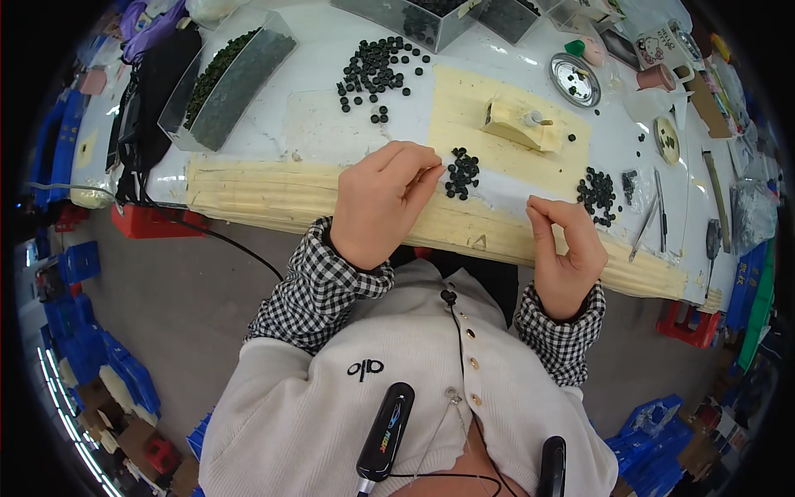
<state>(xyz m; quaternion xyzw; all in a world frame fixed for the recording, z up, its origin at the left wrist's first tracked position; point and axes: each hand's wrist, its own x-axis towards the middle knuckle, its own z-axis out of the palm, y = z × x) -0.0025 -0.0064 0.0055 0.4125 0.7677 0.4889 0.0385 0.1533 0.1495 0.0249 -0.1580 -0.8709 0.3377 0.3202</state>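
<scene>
My left hand [383,203] is closed in a pinch at the left edge of a small pile of black round pieces [461,174]. Whatever its fingertips hold, if anything, is too small to make out. My right hand [571,253] hangs over the table's front edge, thumb and forefinger pressed together. Between those fingertips, too, I cannot tell what there is. Just beyond it lies a second cluster of dark pieces [596,196]. A yellow block with a pale peg [520,124] stands on a yellow sheet [455,91] behind both hands.
Loose black caps [377,70] are scattered farther back. A clear bin of dark pieces [228,87] stands at left, another clear bin [431,29] at the back. To the right are a round metal dish [575,80], tweezers [644,228] and a screwdriver [712,248]. Yellow padding [273,195] lines the front edge.
</scene>
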